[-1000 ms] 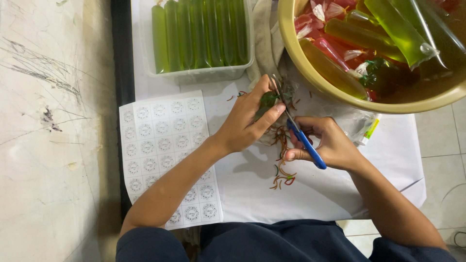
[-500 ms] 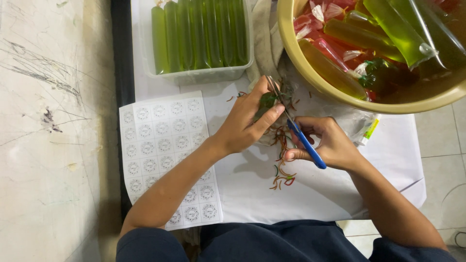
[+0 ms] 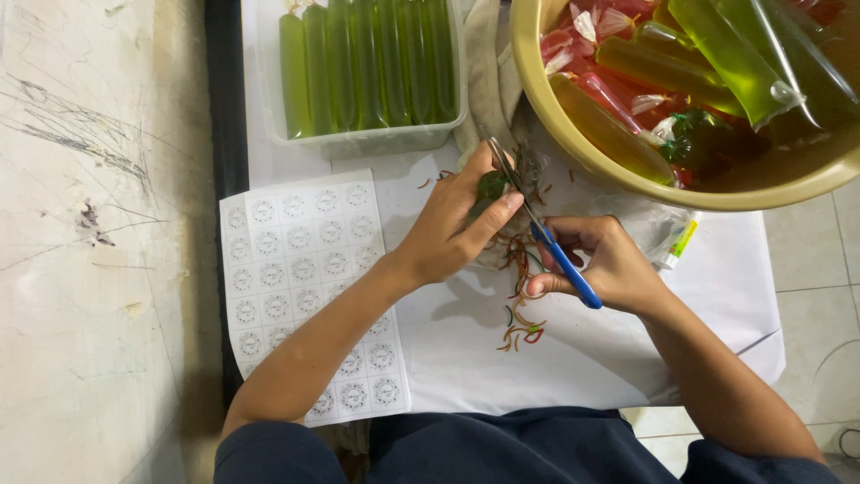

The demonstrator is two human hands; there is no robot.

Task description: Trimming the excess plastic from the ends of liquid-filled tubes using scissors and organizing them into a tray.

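left hand (image 3: 452,224) is curled round a small green packet (image 3: 491,186), thumb on the near side, fingers over the top, so it's closed on it w/ only a dark green bit showing. right hand (image 3: 600,264) grips the blue handles of the scissors (image 3: 537,229), fingers through the loops and closed tight; the metal blades run up and left to the packet's top edge, just beside the left thumb. can't tell if the blades are parted or shut, too thin from this angle.

under both hands lies a white sheet (image 3: 573,358) over the table, w/ a scatter of thin red, orange & green trimmings (image 3: 520,323) just below the scissors. left of the forearm is a sticker sheet (image 3: 296,269) of round white labels in rows, flat on the white sheet.

top centre: a clear plastic tub (image 3: 358,139) packed w/ long green ice sticks standing side by side. top right: a big yellow bowl (image 3: 573,143) holding loose green, amber & red filled tubes, near the right hand. a crumpled clear bag (image 3: 658,229) w/ a yellow-green strip sits just right of the right hand, below the bowl rim. pale scuffed floor (image 3: 90,224) at left.
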